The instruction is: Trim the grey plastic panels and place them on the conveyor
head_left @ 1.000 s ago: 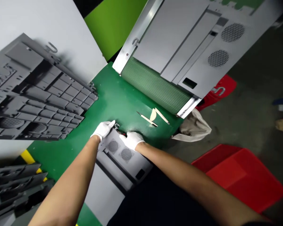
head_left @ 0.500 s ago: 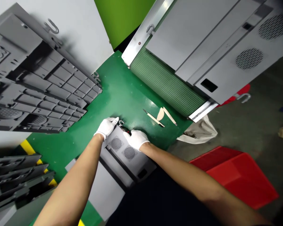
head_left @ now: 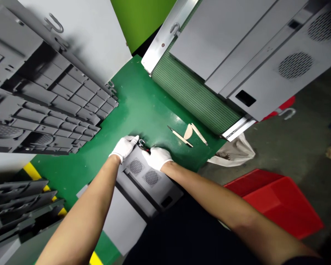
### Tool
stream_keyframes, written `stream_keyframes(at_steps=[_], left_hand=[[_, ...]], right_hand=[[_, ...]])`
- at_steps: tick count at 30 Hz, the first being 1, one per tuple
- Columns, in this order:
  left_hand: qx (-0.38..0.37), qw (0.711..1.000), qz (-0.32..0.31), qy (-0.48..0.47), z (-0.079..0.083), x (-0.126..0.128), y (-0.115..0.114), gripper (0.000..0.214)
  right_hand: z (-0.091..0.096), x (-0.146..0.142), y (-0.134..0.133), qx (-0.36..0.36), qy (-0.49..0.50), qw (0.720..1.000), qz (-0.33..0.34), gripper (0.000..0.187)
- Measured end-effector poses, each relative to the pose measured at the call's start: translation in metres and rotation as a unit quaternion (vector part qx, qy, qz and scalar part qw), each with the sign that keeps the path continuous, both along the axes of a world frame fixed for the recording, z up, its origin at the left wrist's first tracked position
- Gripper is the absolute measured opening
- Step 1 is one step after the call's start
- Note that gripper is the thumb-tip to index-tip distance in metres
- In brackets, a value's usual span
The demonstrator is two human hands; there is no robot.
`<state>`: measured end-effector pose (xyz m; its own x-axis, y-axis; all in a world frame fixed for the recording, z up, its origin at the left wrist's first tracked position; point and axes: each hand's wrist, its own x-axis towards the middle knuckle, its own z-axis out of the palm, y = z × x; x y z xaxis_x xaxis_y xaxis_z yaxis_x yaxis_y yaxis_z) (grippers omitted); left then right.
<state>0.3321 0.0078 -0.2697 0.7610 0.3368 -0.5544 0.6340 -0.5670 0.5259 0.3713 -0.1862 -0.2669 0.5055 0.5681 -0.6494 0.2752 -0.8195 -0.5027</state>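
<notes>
The far end of a grey plastic panel with two mesh grilles (head_left: 138, 193) is met by the white-gloved left hand (head_left: 124, 148), whose fingers are bent beside a small grey hook (head_left: 141, 142); whether the edge is gripped cannot be told. By the white-gloved right hand (head_left: 157, 158), closed narrowly, a small dark object with red on it (head_left: 146, 149) is held at the same end, its shape mostly hidden. The panel is laid on a glossy green bench (head_left: 138, 106), its near part covered by dark clothing.

Beyond the right hand, two slender cream-handled tools (head_left: 179, 136) are placed near a flat, rounded cream piece (head_left: 188, 131). At the upper right, a larger-looking grey panel (head_left: 237, 44) is carried by a ribbed green conveyor belt (head_left: 193, 94). At the left, a grey ribbed panel (head_left: 57, 92) is seen before a white surface (head_left: 93, 40).
</notes>
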Motion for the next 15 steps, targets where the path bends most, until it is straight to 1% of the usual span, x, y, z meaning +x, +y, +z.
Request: stream_keyframes(at_steps=[3, 5, 8, 10, 12, 13, 15], left_hand=[[-0.017, 0.998, -0.068, -0.004, 0.002, 0.005, 0.0, 0.061], [-0.043, 0.994, -0.096, -0.004, 0.001, 0.011, 0.0, 0.057], [-0.057, 0.993, -0.099, 0.039, -0.004, 0.025, 0.0, 0.053], [-0.043, 0.99, -0.106, 0.087, -0.008, 0.037, 0.0, 0.048], [-0.018, 0.984, -0.127, 0.124, -0.013, 0.05, -0.001, 0.042], [-0.01, 0.982, -0.134, 0.13, -0.016, 0.056, -0.001, 0.04], [-0.01, 0.99, -0.109, 0.09, -0.02, 0.063, -0.001, 0.041]], right_hand=[[-0.002, 0.002, 0.004, -0.004, 0.001, 1.0, 0.027, 0.062], [-0.002, 0.001, 0.005, -0.006, -0.012, 0.999, 0.034, 0.061], [-0.001, -0.003, 0.007, -0.007, -0.039, 0.998, 0.041, 0.06], [0.0, -0.006, 0.009, -0.012, -0.049, 0.998, 0.047, 0.061], [0.002, -0.007, 0.01, -0.016, -0.053, 0.997, 0.048, 0.061], [0.003, -0.008, 0.011, -0.018, -0.053, 0.997, 0.048, 0.062], [0.003, -0.007, 0.011, -0.019, -0.051, 0.997, 0.048, 0.062]])
